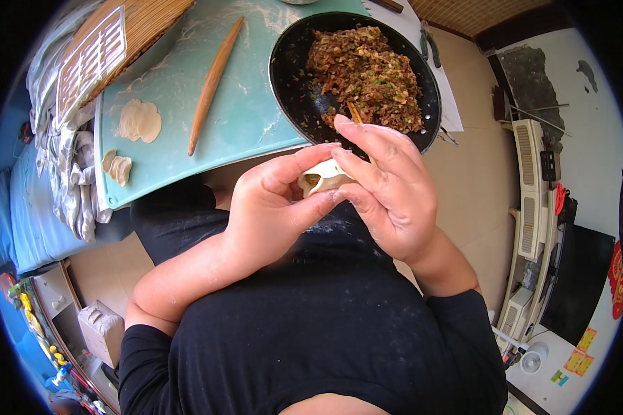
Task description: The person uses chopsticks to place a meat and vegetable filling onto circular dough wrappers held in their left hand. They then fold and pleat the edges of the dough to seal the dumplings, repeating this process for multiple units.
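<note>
Both my hands meet in front of my chest, just off the near edge of the table, around a dumpling (327, 181) whose pale wrapper is partly folded, with a gap at its left end. My left hand (266, 197) cups it between thumb and fingers. The fingertips of my right hand (398, 190) pinch its right side. A thin wooden stick (355, 113), like a chopstick, shows behind the right fingers; whether they hold it is unclear. Beyond lies a black pan (282, 76) of chopped brown filling (370, 72) with green bits.
On the floured green mat (249, 104) lie a tapered rolling pin (214, 86), overlapping round wrappers (140, 122) and several curled dough pieces (118, 168). A woven tray (142, 31) overhangs the mat's far left. Rumpled grey cloth (76, 173) hangs at the left edge.
</note>
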Demonstrator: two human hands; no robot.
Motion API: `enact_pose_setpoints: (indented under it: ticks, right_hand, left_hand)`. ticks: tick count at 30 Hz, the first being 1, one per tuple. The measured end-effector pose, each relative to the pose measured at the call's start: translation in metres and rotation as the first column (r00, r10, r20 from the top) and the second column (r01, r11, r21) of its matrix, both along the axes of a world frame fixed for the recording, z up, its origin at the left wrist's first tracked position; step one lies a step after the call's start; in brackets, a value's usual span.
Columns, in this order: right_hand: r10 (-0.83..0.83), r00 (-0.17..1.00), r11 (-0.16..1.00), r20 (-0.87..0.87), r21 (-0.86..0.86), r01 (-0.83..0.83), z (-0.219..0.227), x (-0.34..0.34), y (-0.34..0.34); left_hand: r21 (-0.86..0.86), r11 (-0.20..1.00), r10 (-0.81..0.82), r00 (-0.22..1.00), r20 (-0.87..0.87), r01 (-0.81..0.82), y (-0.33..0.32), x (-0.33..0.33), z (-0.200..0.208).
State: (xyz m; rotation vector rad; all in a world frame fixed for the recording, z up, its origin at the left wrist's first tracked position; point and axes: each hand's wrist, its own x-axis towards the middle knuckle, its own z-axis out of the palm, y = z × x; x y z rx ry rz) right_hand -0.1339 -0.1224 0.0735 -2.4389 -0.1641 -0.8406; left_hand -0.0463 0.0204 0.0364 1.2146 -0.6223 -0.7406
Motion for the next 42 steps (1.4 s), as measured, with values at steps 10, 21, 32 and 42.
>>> enact_pose_setpoints:
  ticks: [10, 21, 32, 42]
  right_hand:
    - [0.06, 0.998, 0.996, 0.01, 0.067, -0.06, -0.005, -0.001, -0.005]
    - [0.047, 0.999, 0.994, 0.016, 0.096, -0.048, 0.006, -0.001, -0.004]
    - [0.095, 0.993, 0.99, -0.067, -0.093, -0.101, 0.007, 0.004, -0.005]
    - [0.125, 0.99, 0.796, -0.065, 0.602, -0.061, -0.012, -0.003, 0.0]
  left_hand:
    - [0.038, 0.999, -0.038, 0.984, 0.173, 0.032, 0.002, 0.003, -0.002]
    - [-0.076, 0.99, -0.118, 0.992, 0.048, 0.121, 0.003, 0.007, 0.006]
    - [0.274, 0.945, -0.24, 0.946, 0.218, 0.177, 0.005, 0.014, 0.016]
    - [-0.154, 0.981, -0.152, 0.956, -0.251, 0.116, 0.001, 0.011, 0.004]
